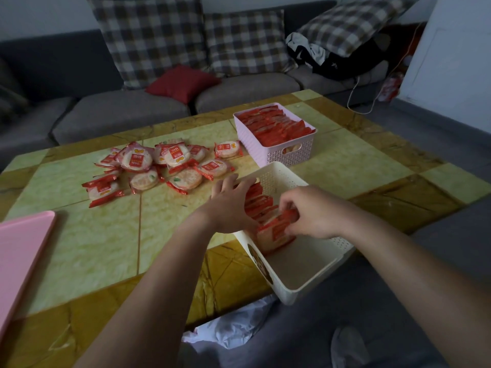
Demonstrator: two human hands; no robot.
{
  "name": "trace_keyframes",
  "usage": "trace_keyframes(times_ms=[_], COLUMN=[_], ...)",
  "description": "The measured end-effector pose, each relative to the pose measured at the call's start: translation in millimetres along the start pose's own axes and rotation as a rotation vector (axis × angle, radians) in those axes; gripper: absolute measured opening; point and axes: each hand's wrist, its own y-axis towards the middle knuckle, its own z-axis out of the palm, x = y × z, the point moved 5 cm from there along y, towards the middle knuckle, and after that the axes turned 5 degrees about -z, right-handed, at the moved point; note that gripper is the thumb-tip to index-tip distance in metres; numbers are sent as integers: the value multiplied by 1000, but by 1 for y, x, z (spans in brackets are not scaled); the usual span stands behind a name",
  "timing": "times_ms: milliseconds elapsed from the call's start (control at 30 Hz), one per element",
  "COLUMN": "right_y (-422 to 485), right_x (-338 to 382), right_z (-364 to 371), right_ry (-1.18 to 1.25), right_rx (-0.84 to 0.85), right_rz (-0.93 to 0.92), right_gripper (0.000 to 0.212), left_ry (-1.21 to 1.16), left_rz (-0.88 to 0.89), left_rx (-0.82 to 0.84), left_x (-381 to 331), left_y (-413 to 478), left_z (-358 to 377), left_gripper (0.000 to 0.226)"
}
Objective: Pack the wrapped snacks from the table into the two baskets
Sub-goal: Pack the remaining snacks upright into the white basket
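Observation:
A cream basket (pixel 305 272) hangs partly over the table's near edge, with a row of red-wrapped snacks (pixel 261 205) standing on edge in its far half. My left hand (pixel 231 203) rests against the left side of that row with fingers spread. My right hand (pixel 308 213) pinches the nearest wrapped snack (pixel 283 227) in the row. Behind it, a pink basket (pixel 279 152) is packed full of snacks. Several loose wrapped snacks (pixel 159 168) lie in a pile on the table to the left.
The yellow-green tiled table (pixel 106 235) has a pink lid or tray (pixel 21 251) at its left edge. A white plastic bag (pixel 233 328) lies below the near edge. A grey sofa with plaid cushions (pixel 148 35) and a red pillow (pixel 183 82) stands behind the table.

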Motion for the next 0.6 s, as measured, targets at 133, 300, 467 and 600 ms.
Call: trace_keyframes(times_ms=[133, 300, 467, 600], right_y=[5, 2, -6, -12], right_x=[1, 4, 14, 30], right_z=[16, 15, 5, -24], right_ry=[-14, -101, -119, -211], right_rx=[-2, -25, 50, -37], right_rz=[94, 171, 216, 209], right_gripper=[29, 41, 59, 63], left_ry=[-191, 67, 17, -178], left_rz=[11, -13, 3, -14], left_rx=[81, -22, -61, -109], left_x=[8, -2, -2, 12], left_y=[-7, -8, -9, -18], left_z=[-13, -1, 0, -17], left_gripper=[104, 125, 116, 113])
